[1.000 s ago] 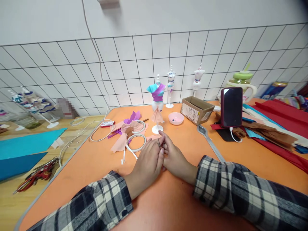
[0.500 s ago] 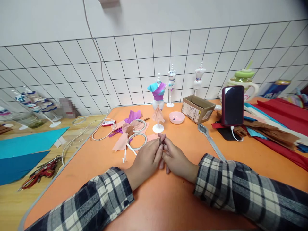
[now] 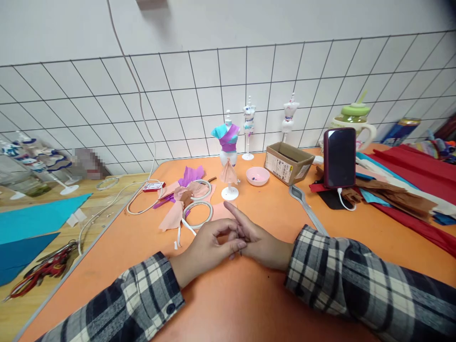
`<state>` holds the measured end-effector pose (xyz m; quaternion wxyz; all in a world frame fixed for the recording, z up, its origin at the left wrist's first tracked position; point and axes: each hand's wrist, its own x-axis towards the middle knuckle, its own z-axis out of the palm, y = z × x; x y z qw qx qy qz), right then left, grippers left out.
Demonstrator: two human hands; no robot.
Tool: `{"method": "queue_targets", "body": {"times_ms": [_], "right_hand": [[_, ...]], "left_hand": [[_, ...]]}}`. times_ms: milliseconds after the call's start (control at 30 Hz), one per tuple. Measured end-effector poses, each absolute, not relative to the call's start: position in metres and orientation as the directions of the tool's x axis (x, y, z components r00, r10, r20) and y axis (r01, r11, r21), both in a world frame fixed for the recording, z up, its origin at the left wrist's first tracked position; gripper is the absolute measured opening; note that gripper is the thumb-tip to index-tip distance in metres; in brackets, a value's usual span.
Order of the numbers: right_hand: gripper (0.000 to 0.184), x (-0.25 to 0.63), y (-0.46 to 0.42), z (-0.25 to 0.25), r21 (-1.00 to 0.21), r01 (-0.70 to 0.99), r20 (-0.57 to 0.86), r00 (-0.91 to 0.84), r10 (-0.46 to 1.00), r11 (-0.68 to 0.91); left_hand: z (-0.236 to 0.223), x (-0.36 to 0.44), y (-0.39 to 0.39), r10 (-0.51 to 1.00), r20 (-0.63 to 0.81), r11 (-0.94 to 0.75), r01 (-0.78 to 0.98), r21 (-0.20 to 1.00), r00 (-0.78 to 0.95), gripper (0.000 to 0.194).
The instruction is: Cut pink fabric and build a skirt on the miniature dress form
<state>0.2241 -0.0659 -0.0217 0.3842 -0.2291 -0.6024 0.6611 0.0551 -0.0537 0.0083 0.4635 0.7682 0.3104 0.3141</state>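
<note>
Dark piece (image 3: 240, 252) among fingers (image 3: 233, 246); pink bowl (image 3: 259, 182) holds bits (image 3: 253, 178).

Ahead of our right hand (image 3: 265, 246) we're getting a decent lane over the orange table (image 3: 228, 308), running between the doll stand (image 3: 228, 159) and the gray strip (image 3: 309, 209), with the pink bowl (image 3: 258, 176) and cardboard box (image 3: 285, 167) blocking the far end. Past our left hand (image 3: 205, 249) we're facing clutter: tape rolls (image 3: 211, 212) and paper scraps (image 3: 171, 217). Between our sleeves (image 3: 149, 294) we're seeing loads of room; farther right the phone (image 3: 340, 156) is standing in the way.
</note>
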Motion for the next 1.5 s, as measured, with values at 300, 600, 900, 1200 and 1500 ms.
{"method": "queue_targets", "body": {"times_ms": [300, 600, 900, 1200, 1500], "right_hand": [[0.091, 0.221, -0.072, -0.008, -0.989, -0.122, 0.005, -0.6, 0.8, -0.086], [0.063, 0.219, -0.073, -0.018, -0.804, 0.328, 0.4, -0.318, 0.86, 0.496], [0.096, 0.22, -0.077, -0.007, -0.998, -0.056, -0.007, -0.455, 0.89, -0.036], [0.08, 0.22, -0.068, -0.007, -0.994, -0.061, -0.054, -0.403, 0.913, -0.086], [0.032, 0.261, -0.039, 0.008, -0.344, 0.863, 0.263, -0.288, 0.921, 0.369]], "left_hand": [[0.008, 0.053, -0.047, 0.835, 0.158, -0.338, 0.265, 0.903, 0.527, 0.018], [0.006, 0.054, -0.049, 0.871, 0.289, -0.389, 0.197, 0.9, 0.398, 0.017], [0.006, 0.05, -0.05, 0.71, 0.353, -0.542, 0.153, 0.826, 0.609, 0.012], [0.0, 0.046, -0.038, 0.871, 0.216, -0.342, 0.23, 0.911, 0.44, 0.018], [0.038, -0.001, -0.018, 0.835, 0.162, -0.483, 0.558, 0.675, 0.526, 0.036]]}}
